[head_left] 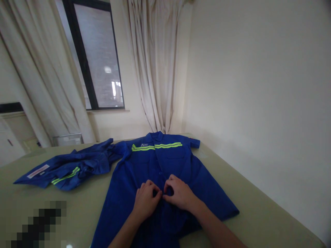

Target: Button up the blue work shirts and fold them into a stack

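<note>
A blue short-sleeved work shirt [137, 172] with a yellow-green reflective stripe across the chest lies spread front side up, its collar toward the window. My left hand [147, 199] and my right hand [178, 191] meet at its front opening, below the chest. Thumb and fingers of each hand are pinched together on the shirt's front edges. Whether a button sits between the fingertips is hidden. One button shows on the front just above my hands.
A second blue garment [85, 165] with a reflective stripe lies crumpled on the table [85, 206] to the left. The table borders a plain wall [258, 103] on the right. Curtains [160, 69] and a window [100, 55] stand behind. A blurred dark patch covers the lower left.
</note>
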The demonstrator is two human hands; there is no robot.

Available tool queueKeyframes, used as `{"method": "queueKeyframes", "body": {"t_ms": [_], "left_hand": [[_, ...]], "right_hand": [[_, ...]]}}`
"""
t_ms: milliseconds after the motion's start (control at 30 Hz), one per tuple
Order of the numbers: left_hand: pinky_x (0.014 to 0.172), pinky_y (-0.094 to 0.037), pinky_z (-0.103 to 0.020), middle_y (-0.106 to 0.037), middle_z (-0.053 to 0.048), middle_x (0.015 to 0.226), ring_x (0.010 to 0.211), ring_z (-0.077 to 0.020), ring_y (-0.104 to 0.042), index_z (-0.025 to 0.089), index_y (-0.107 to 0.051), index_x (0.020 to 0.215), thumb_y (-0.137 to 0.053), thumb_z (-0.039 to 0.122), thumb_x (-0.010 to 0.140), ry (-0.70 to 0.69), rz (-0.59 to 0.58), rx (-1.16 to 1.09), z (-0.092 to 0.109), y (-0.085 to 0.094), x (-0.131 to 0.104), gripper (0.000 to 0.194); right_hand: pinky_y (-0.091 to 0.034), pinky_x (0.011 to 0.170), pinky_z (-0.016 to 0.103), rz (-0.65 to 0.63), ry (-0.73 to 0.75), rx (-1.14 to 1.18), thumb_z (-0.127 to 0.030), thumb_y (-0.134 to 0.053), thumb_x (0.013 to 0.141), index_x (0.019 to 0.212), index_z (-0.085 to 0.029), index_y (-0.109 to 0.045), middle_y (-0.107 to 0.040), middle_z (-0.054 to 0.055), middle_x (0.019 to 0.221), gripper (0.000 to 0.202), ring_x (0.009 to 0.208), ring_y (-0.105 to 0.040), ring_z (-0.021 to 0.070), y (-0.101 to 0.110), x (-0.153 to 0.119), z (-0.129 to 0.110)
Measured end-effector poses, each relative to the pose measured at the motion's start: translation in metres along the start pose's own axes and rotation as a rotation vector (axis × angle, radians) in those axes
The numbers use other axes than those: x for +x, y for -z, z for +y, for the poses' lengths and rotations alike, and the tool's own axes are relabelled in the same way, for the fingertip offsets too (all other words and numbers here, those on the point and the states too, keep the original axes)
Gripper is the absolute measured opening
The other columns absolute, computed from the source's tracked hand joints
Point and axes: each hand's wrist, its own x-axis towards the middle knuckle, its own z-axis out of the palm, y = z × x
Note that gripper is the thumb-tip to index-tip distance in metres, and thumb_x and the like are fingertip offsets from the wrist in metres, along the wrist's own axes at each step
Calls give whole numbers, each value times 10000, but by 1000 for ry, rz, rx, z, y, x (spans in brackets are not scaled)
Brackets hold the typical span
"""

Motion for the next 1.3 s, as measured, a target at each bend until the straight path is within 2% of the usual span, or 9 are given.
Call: {"method": "queueKeyframes", "body": {"t_ms": [133,367,500,633,733,933,1133,1300], "left_hand": [[843,-384,-349,-730,-30,1021,1010,-236,-630,244,-713,880,-548,305,917,12,22,-14,0,-1,-1,181],[784,-370,-301,-750,-8,917,921,-209,-667,254,-696,922,-478,341,970,42,42,-103,-2,-2,-1,239],[723,-376,-272,-719,5,840,815,-181,-661,241,-647,886,-448,345,970,17,63,-192,-8,-4,2,241],[685,-422,-275,-671,5,770,725,-179,-623,220,-625,870,-439,444,952,21,105,-418,-17,-7,6,302],[683,-450,-290,-691,-20,790,733,-193,-627,196,-662,875,-476,533,918,14,115,-535,-19,-7,7,387],[699,-455,-290,-748,-21,808,768,-205,-667,214,-731,869,-498,531,930,-6,56,-456,-15,-6,6,398],[817,-479,-314,-747,-34,921,895,-217,-669,237,-711,895,-469,477,955,-51,264,-445,-16,-13,4,346],[807,-490,-342,-733,-45,908,897,-234,-659,240,-711,871,-485,472,954,-88,340,-465,-12,-12,-1,335]], "right_hand": [[-468,797,262,-9,145,-10,-271,-759,775,977,-281,-738,-619,10,1123,203,976,-626,183,2,0,0],[-487,890,297,79,285,-143,-254,-646,884,967,-242,-724,-636,43,1098,114,1044,-590,204,0,3,-3],[-484,924,305,66,293,-88,-333,-751,837,1039,-248,-712,-640,41,1137,222,1055,-610,214,2,2,-1],[-476,888,288,124,293,-90,-285,-681,904,1040,-243,-704,-646,39,1124,144,1008,-629,192,-2,2,-2],[-468,870,291,152,306,-104,-273,-657,926,1019,-246,-712,-654,35,1113,112,976,-630,187,-6,3,-1],[-467,864,282,189,315,-14,-218,-658,928,958,-229,-707,-626,34,1084,59,948,-616,171,-10,6,2],[-483,821,267,207,314,113,-175,-642,925,962,-226,-684,-588,30,1081,75,897,-602,157,-11,7,-5],[-483,813,275,244,305,74,-161,-629,931,948,-227,-676,-593,29,1087,83,873,-599,158,-19,9,-7]]}}
